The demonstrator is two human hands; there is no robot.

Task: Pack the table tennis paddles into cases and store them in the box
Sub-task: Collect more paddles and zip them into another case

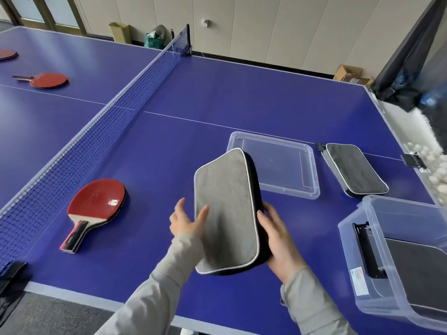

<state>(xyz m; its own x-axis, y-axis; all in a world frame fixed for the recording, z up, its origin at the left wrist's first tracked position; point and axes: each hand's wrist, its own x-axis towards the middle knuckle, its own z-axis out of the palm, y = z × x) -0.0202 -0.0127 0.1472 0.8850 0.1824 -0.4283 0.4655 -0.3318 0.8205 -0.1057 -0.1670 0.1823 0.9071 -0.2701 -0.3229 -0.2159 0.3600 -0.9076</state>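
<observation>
Head view, items as seen over the blue table (193, 97).

Right hand (278, 240): curled around the near right edge of a grey case (227, 211), gripping it and carrying it tilted above the table's near edge.

Left hand (187, 222): fingers straight and spread, tips resting flat on the grey face of the same case; nothing gripped.

Clear box (362, 259): at the near right corner of the table, tipped toward the viewer, black clip on its near wall. One dark case (420, 269) lies inside on the bottom.

Clear lid (274, 164): flat on the table beyond the held case, rim upward, holding nothing.

Second grey case (355, 171): flat on the table just right of the lid, near the right edge, zip tab at its far end.

Paddles (96, 206): a red-faced stack lying left of the hands, beside the net (96, 131), handles toward the near edge.

Two more red paddles lie past the net: one (47, 79) toward the far left, another (7, 54) cut by the left edge.
</observation>
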